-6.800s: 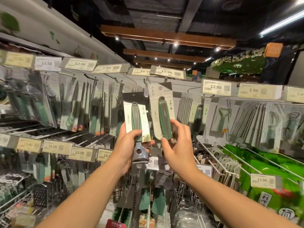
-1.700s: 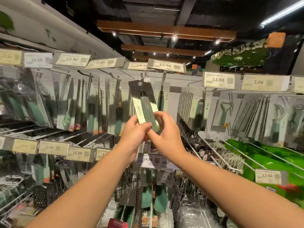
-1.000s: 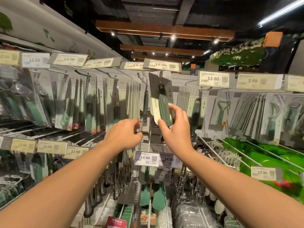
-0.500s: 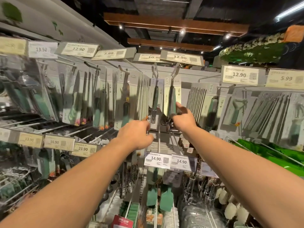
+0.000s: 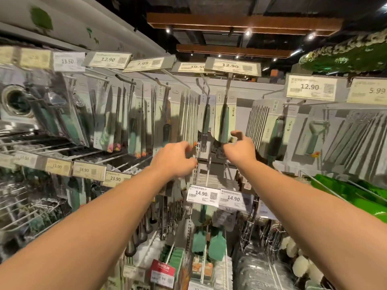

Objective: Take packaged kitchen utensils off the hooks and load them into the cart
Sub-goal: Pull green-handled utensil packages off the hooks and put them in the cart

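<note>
- Both arms are stretched up toward the hooks.
- The right hand (image 5: 237, 146) is held loosely spread just beside the hanging green-handled utensil pack (image 5: 224, 120); contact cannot be told.
- The left hand (image 5: 174, 161) is seen loosely curled, holding nothing.
- Neighbouring packs (image 5: 206, 118) are crowded close.

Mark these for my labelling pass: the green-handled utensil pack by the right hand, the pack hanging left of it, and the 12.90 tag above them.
Right utensil pack (image 5: 224, 122), head view, on its green handle.
Left utensil pack (image 5: 206, 119), head view, on its dark handle.
12.90 price tag (image 5: 231, 65), head view, on the printed price.
</note>
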### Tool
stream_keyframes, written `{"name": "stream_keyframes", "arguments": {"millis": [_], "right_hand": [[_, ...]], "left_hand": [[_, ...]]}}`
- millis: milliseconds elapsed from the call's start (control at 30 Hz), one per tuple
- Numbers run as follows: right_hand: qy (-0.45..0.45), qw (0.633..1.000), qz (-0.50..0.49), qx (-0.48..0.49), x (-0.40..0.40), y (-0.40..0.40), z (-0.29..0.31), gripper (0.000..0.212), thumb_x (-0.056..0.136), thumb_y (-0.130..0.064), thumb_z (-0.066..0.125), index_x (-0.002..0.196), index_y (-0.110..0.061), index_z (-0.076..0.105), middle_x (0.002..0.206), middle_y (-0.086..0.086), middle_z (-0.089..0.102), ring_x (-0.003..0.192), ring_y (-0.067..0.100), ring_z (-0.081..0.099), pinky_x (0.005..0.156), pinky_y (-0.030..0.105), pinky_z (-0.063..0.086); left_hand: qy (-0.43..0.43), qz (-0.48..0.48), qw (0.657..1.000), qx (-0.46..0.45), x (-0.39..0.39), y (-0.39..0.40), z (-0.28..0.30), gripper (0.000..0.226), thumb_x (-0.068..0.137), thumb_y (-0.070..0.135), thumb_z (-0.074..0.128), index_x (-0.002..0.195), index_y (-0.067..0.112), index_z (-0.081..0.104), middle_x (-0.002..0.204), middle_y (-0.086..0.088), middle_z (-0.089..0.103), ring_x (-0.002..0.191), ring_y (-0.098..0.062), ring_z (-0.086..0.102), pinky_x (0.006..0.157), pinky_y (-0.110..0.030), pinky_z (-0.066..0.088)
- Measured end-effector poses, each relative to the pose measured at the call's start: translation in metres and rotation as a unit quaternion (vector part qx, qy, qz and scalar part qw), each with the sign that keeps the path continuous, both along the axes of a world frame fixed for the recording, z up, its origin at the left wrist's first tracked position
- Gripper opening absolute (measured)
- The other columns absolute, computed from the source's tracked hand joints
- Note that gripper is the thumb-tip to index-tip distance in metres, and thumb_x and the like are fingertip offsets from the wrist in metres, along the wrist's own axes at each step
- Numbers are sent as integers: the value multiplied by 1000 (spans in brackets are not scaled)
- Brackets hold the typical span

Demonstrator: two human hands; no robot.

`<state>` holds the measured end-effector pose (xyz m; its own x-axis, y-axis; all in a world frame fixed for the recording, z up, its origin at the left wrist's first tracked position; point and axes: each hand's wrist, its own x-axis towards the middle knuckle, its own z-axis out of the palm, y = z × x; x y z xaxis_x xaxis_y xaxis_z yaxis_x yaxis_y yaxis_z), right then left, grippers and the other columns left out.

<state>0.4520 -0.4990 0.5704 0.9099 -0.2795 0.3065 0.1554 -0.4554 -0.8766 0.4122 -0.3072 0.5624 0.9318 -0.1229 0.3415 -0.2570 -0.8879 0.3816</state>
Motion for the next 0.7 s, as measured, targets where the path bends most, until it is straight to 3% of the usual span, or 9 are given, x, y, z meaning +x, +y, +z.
{"name": "stream_keyframes", "arguments": {"millis": [100, 133, 233, 333, 500, 700], "right_hand": [[-11, 997, -4, -71, -25, 2, 3, 4, 92, -14, 63, 95, -13, 61, 89, 5, 62, 77, 20, 61, 60, 28, 49], [-17, 997, 9, -78, -31, 2, 2, 4, 94, -15, 62, 95, -12, 61, 89, 4, 62, 80, 21, 59, 61, 27, 45], [-37, 995, 72, -61, -54, 7, -1, 29, 96, -18, 63, 124, -14, 63, 114, 1, 64, 102, 20, 60, 84, 29, 46], [-43, 990, 130, -37, -82, 17, -5, 24, 95, -17, 65, 118, -22, 65, 110, -7, 64, 106, 16, 62, 97, 34, 51], [-37, 975, 216, -30, -142, 41, -23, 20, 92, -19, 66, 109, -28, 64, 102, -13, 65, 98, 17, 66, 90, 42, 59], [-12, 931, 354, -91, -227, 101, -59, 16, 92, -21, 68, 107, -24, 63, 101, -4, 64, 100, 18, 62, 87, 28, 47]], "left_hand": [[-2, 32, 999, -12, -18, -6, -1, 40, 99, 36, 60, 136, 21, 59, 120, -1, 67, 96, -21, 64, 83, -36, 56], [-7, 45, 999, -15, -25, -7, 0, 39, 97, 37, 59, 134, 22, 60, 118, -1, 68, 100, -22, 64, 86, -39, 57], [-23, 89, 996, -19, -56, -10, 0, 40, 96, 40, 59, 131, 22, 59, 114, -1, 69, 101, -26, 65, 88, -43, 58], [-45, 141, 989, -17, -93, -10, -7, 41, 95, 42, 59, 132, 23, 59, 118, 1, 68, 105, -25, 64, 89, -42, 57], [-44, 235, 971, -26, -172, 2, -28, 43, 94, 44, 58, 133, 25, 58, 119, 1, 66, 107, -25, 63, 84, -39, 54], [-21, 354, 934, -49, -295, 42, -74, 38, 95, 50, 58, 123, 25, 60, 119, 1, 64, 108, -26, 63, 86, -39, 53]]}}
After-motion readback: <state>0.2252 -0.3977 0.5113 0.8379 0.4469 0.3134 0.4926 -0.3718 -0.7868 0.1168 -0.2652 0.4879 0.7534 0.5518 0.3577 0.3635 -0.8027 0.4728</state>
